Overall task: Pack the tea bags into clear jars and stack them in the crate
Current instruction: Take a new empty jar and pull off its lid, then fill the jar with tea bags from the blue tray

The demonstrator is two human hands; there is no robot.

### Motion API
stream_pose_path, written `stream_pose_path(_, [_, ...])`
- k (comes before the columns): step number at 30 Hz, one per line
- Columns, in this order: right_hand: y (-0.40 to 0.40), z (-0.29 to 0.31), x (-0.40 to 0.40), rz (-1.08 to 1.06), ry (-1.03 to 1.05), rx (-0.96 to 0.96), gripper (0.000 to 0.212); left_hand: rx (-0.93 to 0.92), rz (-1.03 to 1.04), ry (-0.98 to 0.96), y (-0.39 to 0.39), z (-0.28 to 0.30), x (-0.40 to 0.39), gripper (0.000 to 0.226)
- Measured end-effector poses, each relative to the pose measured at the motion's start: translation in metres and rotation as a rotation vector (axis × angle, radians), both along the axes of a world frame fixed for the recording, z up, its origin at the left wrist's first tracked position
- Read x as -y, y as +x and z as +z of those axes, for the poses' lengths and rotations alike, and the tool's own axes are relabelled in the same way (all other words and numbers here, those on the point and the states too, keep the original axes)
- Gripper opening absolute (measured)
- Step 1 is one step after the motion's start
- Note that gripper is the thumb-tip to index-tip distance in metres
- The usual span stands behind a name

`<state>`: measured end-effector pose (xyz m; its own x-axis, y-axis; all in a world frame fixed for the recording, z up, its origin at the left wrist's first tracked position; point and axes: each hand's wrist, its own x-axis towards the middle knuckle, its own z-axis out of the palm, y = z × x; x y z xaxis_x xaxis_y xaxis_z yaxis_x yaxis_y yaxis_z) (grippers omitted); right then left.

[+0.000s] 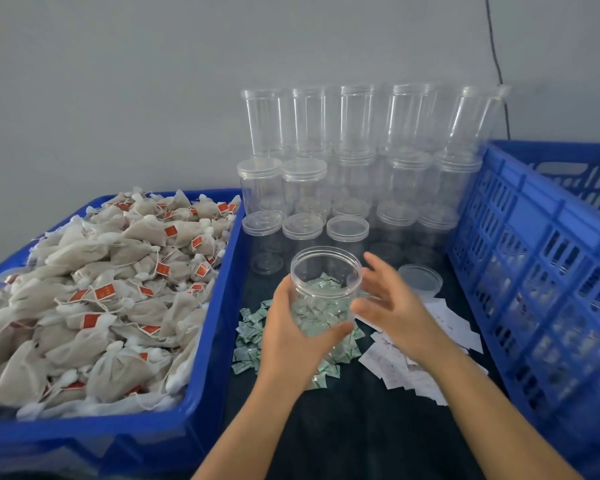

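L hand [293, 327] grips open clear jar [324, 289] held above dark table [354, 427]; R hand [392, 303] beside it, fingers spread, grasping nothing. Blue bin [219, 341] at left heaped w/ tea bags [94, 292]; blue crate [534, 271] at right.

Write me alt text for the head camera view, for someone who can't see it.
A left hand holds an open clear jar above green sachets on a dark table while the right hand hovers open beside it. A blue bin of tea bags sits left, stacked empty jars behind, a blue crate right.
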<state>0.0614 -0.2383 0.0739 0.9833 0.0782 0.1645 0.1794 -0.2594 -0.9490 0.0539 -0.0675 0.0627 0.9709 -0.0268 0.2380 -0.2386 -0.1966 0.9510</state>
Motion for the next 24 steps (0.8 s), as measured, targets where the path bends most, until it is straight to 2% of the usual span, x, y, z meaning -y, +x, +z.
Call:
stream_pose_path(5, [-0.007, 0.0, -0.036, 0.042, 0.004, 0.033, 0.111, 0.035, 0.026, 0.092, -0.013, 0.012, -0.011, 0.074])
stream_pose_path(10, [-0.006, -0.002, -0.053, 0.057, 0.059, 0.033, 0.081, -0.074, -0.099, 0.418, -0.019, 0.041, -0.046, 0.072])
stream_pose_path(12, [-0.007, -0.004, -0.059, 0.074, 0.038, 0.039, 0.083, -0.105, -0.157, 0.579, -0.019, 0.054, -0.066, 0.072])
stream_pose_path(14, [-0.008, -0.009, -0.064, 0.085, -0.018, 0.023, 0.091, -0.116, -0.091, 0.719, -0.012, 0.066, -0.09, 0.073])
stream_pose_path(16, [-0.012, -0.015, -0.068, 0.105, -0.087, 0.006, 0.097, -0.107, 0.042, 0.78, 0.0, 0.078, -0.113, 0.064])
stream_pose_path(19, [-0.016, -0.027, -0.074, 0.155, -0.133, 0.004, 0.094, -0.077, 0.227, 0.96, 0.024, 0.085, -0.142, 0.052])
stream_pose_path(21, [-0.017, -0.034, -0.076, 0.169, -0.143, 0.007, 0.093, -0.1, 0.274, 1.122, 0.04, 0.077, -0.154, 0.048])
stream_pose_path(24, [-0.018, -0.045, -0.079, 0.185, -0.146, 0.001, 0.091, -0.169, 0.241, 1.228, 0.055, 0.055, -0.159, 0.048])
